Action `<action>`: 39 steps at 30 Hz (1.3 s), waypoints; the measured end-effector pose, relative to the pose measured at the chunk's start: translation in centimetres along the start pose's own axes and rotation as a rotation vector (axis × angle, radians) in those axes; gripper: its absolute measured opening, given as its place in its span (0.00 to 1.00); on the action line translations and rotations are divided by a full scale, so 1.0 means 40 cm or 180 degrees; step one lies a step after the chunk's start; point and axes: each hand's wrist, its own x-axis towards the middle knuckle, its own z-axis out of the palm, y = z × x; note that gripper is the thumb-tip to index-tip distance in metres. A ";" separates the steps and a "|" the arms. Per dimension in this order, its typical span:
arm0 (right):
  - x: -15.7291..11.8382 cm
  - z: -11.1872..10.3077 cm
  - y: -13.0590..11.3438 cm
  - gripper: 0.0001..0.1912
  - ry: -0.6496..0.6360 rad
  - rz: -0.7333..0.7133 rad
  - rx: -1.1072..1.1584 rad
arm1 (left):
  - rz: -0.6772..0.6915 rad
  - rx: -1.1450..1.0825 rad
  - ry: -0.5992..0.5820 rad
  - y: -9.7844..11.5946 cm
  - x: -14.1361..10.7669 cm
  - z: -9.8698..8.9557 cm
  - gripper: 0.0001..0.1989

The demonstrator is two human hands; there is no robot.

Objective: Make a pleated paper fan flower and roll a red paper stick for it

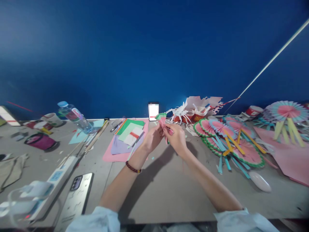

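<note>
A pleated paper fan (162, 118), pink with a green edge, is held up over the table between both hands. My left hand (154, 138) closes round its left side, a beaded bracelet on the wrist. On its right side my right hand (177, 138) pinches the folded paper near the narrow part. The fan's upper end spreads above the fingers, and a bit of green and pink shows below them. Much of its middle is hidden by the fingers. A phone with a lit screen (154, 112) stands just behind it against the wall.
Coloured paper sheets (120, 151) lie left of my hands. Finished paper rosettes (248, 151) with ribbon strips and a white computer mouse (260, 181) are at right. A power strip (51, 183), a phone (76, 196) and a plastic bottle (76, 117) occupy the left.
</note>
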 end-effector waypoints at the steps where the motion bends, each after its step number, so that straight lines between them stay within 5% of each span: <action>1: 0.003 -0.002 0.003 0.11 -0.0037 0.0026 0.0026 | 0.0057 0.0120 0.0036 -0.003 0.001 -0.005 0.19; 9: 0.008 -0.008 0.006 0.10 -0.0199 0.0176 0.0373 | 0.0510 0.0538 0.0442 -0.026 0.018 -0.054 0.20; 16: 0.012 -0.019 -0.004 0.10 -0.0285 0.0332 0.0274 | 0.0676 0.0437 0.0464 -0.040 0.023 -0.052 0.20; 24: 0.016 -0.029 -0.011 0.08 -0.0095 -0.0011 0.0121 | 0.0633 0.1121 0.0049 -0.027 0.018 -0.064 0.18; 39: 0.008 -0.030 -0.020 0.07 0.0060 -0.0353 -0.0816 | 0.0688 0.0660 0.0555 -0.031 0.013 -0.042 0.21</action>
